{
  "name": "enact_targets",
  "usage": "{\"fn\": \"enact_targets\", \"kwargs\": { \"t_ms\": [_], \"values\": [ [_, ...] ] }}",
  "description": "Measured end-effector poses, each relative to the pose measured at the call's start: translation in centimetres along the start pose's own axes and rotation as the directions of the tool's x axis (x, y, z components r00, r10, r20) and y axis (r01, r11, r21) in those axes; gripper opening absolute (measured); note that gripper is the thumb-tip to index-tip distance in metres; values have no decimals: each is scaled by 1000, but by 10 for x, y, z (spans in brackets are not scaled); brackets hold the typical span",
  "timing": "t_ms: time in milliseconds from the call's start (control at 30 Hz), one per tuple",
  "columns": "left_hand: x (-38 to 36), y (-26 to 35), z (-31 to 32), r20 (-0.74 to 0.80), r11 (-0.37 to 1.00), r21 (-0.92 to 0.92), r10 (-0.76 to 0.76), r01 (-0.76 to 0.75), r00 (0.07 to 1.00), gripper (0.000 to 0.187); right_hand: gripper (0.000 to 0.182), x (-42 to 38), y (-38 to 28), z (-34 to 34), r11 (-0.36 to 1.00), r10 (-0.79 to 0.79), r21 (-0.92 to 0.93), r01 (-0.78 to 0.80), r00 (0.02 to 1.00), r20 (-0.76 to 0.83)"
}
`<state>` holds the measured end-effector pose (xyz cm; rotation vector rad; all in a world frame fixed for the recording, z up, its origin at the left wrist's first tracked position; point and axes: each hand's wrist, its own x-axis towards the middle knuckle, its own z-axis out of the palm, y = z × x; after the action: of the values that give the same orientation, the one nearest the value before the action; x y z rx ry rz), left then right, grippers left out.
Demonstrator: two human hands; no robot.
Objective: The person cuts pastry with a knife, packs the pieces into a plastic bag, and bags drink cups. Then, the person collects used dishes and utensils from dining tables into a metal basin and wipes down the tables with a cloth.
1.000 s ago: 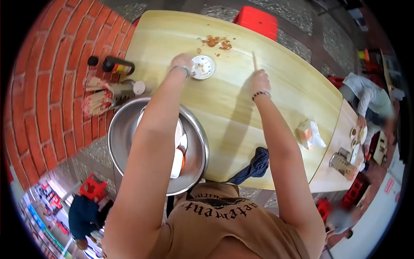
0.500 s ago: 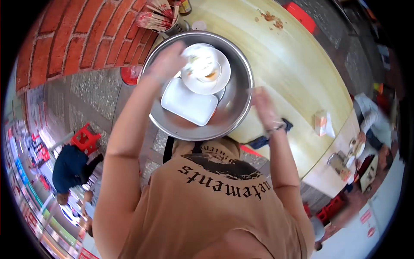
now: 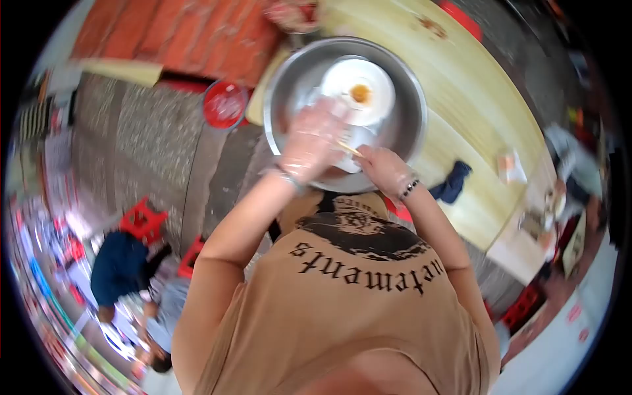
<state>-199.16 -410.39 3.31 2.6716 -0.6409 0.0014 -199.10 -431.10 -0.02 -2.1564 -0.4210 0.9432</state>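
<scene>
A large steel basin sits at the table edge in front of me, with white dishes stacked inside. The top white plate has an orange-brown smear in its middle. My left hand, in a clear plastic glove, reaches over the basin's near left part; its fingers are blurred against the dishes. A clear glove also covers my right hand, closed at the near right rim on the end of a thin pale chopstick. The chopstick's other end lies by my left hand. Under both hands, a white rectangular dish is partly hidden.
The yellow table extends right, carrying a dark blue cloth, a tissue pack and food scraps. A red bucket stands left. Two people are at lower left, near a red stool.
My left hand has come down from the far left rim toward the near dishes. My right hand has moved inward from the right rim and now holds a chopstick. The view has shifted.
</scene>
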Motion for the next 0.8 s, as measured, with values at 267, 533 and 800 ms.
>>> {"fn": "enact_targets", "kwargs": {
  "t_ms": [267, 533, 800],
  "values": [
    [-192, -81, -10, 324, 522, -180, -769, 834, 551, 28, 39, 0, -100, -12, 860, -413, -403, 314, 892, -186],
    [-224, -251, 30, 145, 243, -98, -956, 965, 256, 47, 44, -29, -7, -23, 984, -164, -150, 91, 787, -594],
    [-131, -91, 53, 536, -130, -720, -728, 682, 427, 59, 81, -137, 260, -28, 687, 482, 316, -655, 84, -872]
  ]
}}
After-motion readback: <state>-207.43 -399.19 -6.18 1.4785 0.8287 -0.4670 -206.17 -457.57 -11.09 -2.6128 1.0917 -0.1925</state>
